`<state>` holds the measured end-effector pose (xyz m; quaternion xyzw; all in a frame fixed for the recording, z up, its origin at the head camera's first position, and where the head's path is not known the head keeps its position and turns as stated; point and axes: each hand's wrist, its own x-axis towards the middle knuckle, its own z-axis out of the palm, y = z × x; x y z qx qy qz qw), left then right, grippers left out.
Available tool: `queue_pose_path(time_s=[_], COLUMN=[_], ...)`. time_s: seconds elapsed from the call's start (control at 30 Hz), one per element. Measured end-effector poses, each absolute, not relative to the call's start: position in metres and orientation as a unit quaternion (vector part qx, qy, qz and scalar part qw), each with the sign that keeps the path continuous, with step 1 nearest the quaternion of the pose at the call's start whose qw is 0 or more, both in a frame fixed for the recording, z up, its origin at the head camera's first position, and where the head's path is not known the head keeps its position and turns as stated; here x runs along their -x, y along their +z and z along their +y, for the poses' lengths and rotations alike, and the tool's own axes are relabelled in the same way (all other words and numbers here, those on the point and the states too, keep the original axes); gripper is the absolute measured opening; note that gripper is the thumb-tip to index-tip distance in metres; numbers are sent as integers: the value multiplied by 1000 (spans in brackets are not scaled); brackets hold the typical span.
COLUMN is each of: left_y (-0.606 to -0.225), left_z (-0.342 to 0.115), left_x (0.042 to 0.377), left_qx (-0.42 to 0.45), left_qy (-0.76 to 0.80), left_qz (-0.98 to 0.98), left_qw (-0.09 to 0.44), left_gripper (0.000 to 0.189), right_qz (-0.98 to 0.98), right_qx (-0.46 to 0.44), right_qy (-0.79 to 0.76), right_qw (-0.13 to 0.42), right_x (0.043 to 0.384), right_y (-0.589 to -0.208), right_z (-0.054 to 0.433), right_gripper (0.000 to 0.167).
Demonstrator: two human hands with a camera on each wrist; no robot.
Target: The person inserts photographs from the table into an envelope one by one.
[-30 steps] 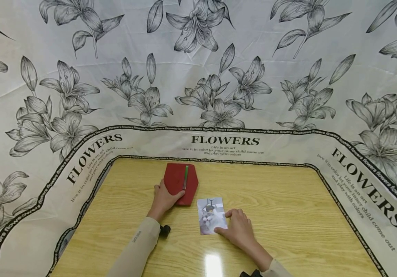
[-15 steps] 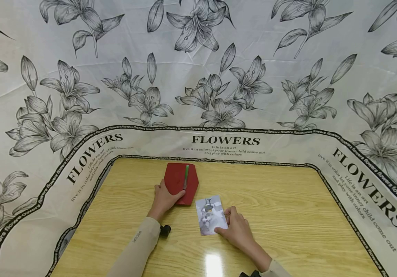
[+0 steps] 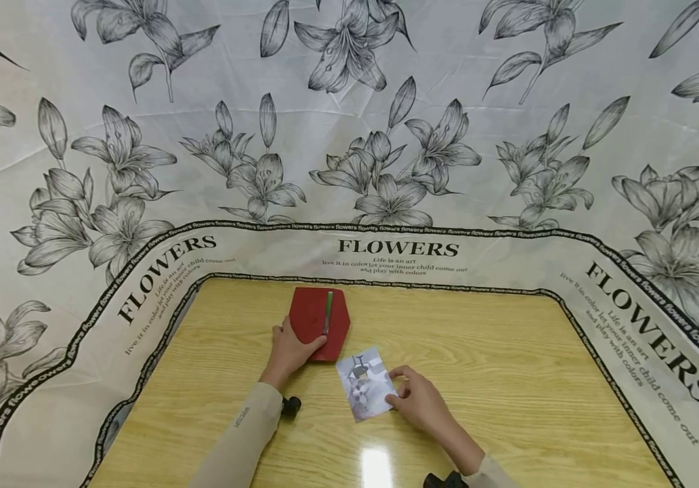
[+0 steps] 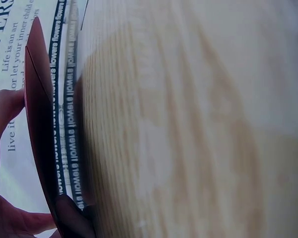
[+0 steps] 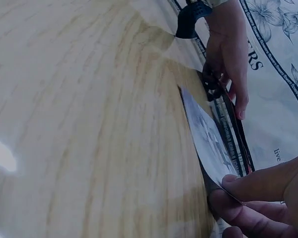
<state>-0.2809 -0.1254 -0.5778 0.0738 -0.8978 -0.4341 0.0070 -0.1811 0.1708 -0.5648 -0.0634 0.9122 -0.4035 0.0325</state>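
Note:
My left hand (image 3: 289, 351) grips the near end of a red envelope (image 3: 308, 315), its thumb lying across the front. The envelope's flap points right, and a narrow green and silver strip (image 3: 328, 312) shows along the flap's base. In the left wrist view the envelope (image 4: 38, 104) appears nearly edge-on. To its right, my right hand (image 3: 419, 398) pinches a small printed photo (image 3: 363, 386) by its right edge, between thumb and fingers. The photo, a greyish-white picture with a flower shape and a chair-like shape, tilts over the table in the right wrist view.
A light wood-grain table (image 3: 496, 359) spreads under both hands. White cloth (image 3: 398, 183) with black lily drawings and FLOWERS lettering surrounds it at the back and sides. Light glares off the table's near middle.
The photo has turned anticlockwise and shifted slightly left, nearer the envelope, with my right hand moving along. My left hand and the envelope stay in place.

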Motion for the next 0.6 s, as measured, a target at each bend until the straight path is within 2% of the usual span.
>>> queue_pose_path(time_s=[0.27, 0.6], left_y=[-577, -576], left_z=[-125, -125], left_x=[281, 281], left_qx=[-69, -68], left_qy=[-432, -428], left_qz=[-899, -901], left_qw=[8, 10], left_gripper=[112, 112], right_qz=[862, 854], right_qx=[74, 68], right_qy=[-494, -510], right_qw=[86, 81], right_x=[190, 199], right_y=[-561, -550], right_z=[184, 196], right_gripper=[36, 33])
